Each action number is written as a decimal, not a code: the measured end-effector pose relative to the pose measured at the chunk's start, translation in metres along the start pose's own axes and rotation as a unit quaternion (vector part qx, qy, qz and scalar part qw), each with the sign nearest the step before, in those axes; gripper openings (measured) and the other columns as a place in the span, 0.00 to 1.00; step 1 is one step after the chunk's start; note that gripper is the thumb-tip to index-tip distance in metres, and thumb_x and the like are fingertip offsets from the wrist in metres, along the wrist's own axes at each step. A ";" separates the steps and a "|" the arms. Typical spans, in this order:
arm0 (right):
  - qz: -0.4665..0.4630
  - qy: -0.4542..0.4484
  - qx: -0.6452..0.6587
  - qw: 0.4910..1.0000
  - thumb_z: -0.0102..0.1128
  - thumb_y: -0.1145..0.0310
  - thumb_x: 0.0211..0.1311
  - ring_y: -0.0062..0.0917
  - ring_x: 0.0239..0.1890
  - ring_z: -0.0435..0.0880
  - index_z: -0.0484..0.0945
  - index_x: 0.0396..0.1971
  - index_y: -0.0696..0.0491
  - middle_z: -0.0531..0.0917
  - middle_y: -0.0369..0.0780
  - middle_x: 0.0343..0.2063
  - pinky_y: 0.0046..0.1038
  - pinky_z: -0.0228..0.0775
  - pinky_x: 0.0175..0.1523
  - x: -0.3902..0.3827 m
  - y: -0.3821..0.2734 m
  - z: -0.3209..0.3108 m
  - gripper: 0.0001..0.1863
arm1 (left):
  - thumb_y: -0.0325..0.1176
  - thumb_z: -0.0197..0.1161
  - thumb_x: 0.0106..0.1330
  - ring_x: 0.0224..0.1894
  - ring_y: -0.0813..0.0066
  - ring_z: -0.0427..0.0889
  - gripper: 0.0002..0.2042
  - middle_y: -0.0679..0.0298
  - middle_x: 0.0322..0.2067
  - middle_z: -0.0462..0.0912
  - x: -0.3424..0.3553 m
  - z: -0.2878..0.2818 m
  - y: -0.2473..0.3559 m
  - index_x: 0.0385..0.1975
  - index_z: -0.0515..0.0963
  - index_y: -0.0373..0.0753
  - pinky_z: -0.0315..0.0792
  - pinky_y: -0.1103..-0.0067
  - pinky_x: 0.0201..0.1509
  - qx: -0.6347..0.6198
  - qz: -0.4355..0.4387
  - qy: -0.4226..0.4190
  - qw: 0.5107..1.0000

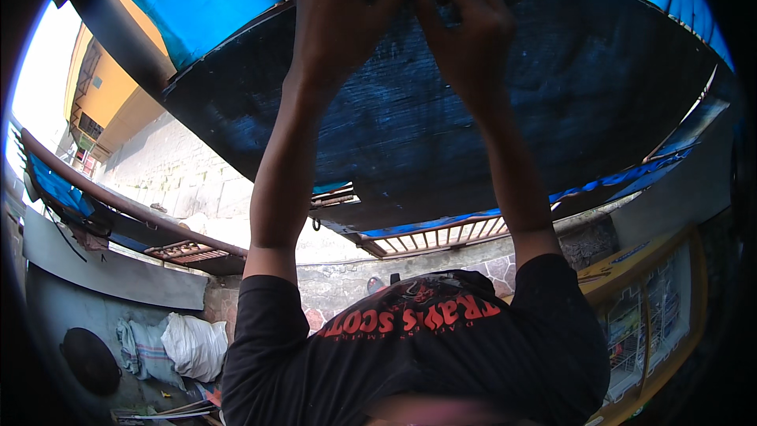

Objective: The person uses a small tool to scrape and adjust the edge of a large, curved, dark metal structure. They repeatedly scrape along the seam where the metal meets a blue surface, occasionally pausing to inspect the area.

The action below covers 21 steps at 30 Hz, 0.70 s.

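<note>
1. Your left hand (337,20) and right hand (477,24), fingers curled, almost meet at the upper edge of the dark panel (410,122); I cannot tell whether either grips anything.
2. The panel spreads beyond your forearms (282,166), stretching to both sides.
3. Blue sheeting (205,0) borders its upper edge.
4. Farther off, a white sack (195,347) lies to your left.

The left hand (343,16) and the right hand (477,22) make two at twelve o'clock, where there is also one dark panel (410,126); one black shirt (441,359) is at six, one cabinet (664,347) at four, two sacks (195,347) and one dark round object (91,360) at eight
</note>
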State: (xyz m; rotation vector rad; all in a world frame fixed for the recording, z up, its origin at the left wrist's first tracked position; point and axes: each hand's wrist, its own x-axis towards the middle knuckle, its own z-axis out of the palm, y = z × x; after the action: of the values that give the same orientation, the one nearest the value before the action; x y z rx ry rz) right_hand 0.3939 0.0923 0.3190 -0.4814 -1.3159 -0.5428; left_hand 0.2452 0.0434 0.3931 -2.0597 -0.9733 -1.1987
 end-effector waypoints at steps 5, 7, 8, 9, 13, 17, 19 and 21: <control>0.003 0.007 -0.025 1.000 0.76 0.68 0.58 0.25 0.30 0.87 0.88 0.36 0.53 0.86 0.38 0.30 0.27 0.77 0.33 0.008 0.015 -0.010 0.08 | 0.38 0.78 0.57 0.51 0.64 0.78 0.09 0.65 0.37 0.87 -0.021 0.034 -0.027 0.35 0.91 0.43 0.69 0.66 0.57 0.081 0.101 0.180 0.975; 0.032 -0.011 -0.022 0.999 0.73 0.66 0.61 0.32 0.37 0.89 0.88 0.39 0.53 0.88 0.41 0.36 0.32 0.81 0.39 0.014 0.022 -0.019 0.09 | 0.37 0.79 0.56 0.50 0.64 0.78 0.09 0.65 0.35 0.87 -0.025 0.037 -0.026 0.35 0.92 0.44 0.69 0.67 0.56 0.049 0.078 0.184 0.979; 0.054 -0.036 0.007 0.998 0.74 0.66 0.60 0.32 0.38 0.90 0.88 0.39 0.53 0.88 0.41 0.37 0.32 0.82 0.41 0.014 0.020 -0.023 0.09 | 0.37 0.79 0.56 0.50 0.65 0.78 0.09 0.65 0.34 0.87 -0.025 0.038 -0.024 0.35 0.92 0.44 0.69 0.67 0.56 0.032 0.068 0.186 0.980; 0.076 -0.061 0.036 0.995 0.74 0.66 0.60 0.32 0.40 0.90 0.88 0.40 0.52 0.89 0.41 0.38 0.32 0.82 0.43 0.013 0.013 -0.028 0.10 | 0.37 0.79 0.56 0.49 0.65 0.79 0.09 0.65 0.34 0.87 -0.025 0.037 -0.023 0.35 0.92 0.44 0.70 0.67 0.55 0.044 0.071 0.182 0.980; -0.022 -0.073 0.054 0.996 0.75 0.67 0.58 0.31 0.43 0.90 0.89 0.40 0.50 0.89 0.39 0.41 0.31 0.84 0.47 0.015 0.004 -0.028 0.10 | 0.36 0.79 0.57 0.49 0.65 0.79 0.09 0.64 0.34 0.87 -0.025 0.031 -0.027 0.36 0.91 0.43 0.72 0.68 0.53 0.043 0.074 0.161 0.983; -0.045 -0.069 0.052 0.995 0.76 0.68 0.58 0.31 0.42 0.90 0.89 0.40 0.49 0.89 0.37 0.43 0.30 0.84 0.47 0.012 0.009 -0.017 0.10 | 0.36 0.79 0.58 0.49 0.64 0.79 0.09 0.63 0.35 0.87 -0.024 0.027 -0.028 0.36 0.91 0.43 0.73 0.68 0.53 0.039 0.073 0.154 0.985; -0.037 -0.087 0.046 0.994 0.75 0.69 0.58 0.30 0.42 0.91 0.89 0.40 0.49 0.89 0.37 0.43 0.29 0.84 0.47 0.015 0.008 -0.018 0.09 | 0.36 0.79 0.58 0.49 0.64 0.79 0.09 0.63 0.36 0.88 -0.026 0.029 -0.029 0.36 0.91 0.43 0.73 0.68 0.54 0.037 0.076 0.165 0.983; -0.033 -0.088 0.058 0.994 0.75 0.70 0.58 0.30 0.42 0.91 0.89 0.39 0.49 0.89 0.37 0.43 0.29 0.83 0.47 0.015 0.007 -0.020 0.09 | 0.36 0.79 0.57 0.50 0.63 0.79 0.09 0.63 0.37 0.88 -0.027 0.032 -0.030 0.36 0.91 0.42 0.73 0.68 0.54 0.030 0.078 0.172 0.982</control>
State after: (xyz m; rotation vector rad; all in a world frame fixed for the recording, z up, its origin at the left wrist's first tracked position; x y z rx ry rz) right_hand 0.4163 0.0836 0.3300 -0.3976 -1.5279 -0.4843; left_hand 0.2269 0.0765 0.3581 -1.7685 -0.6645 -1.3650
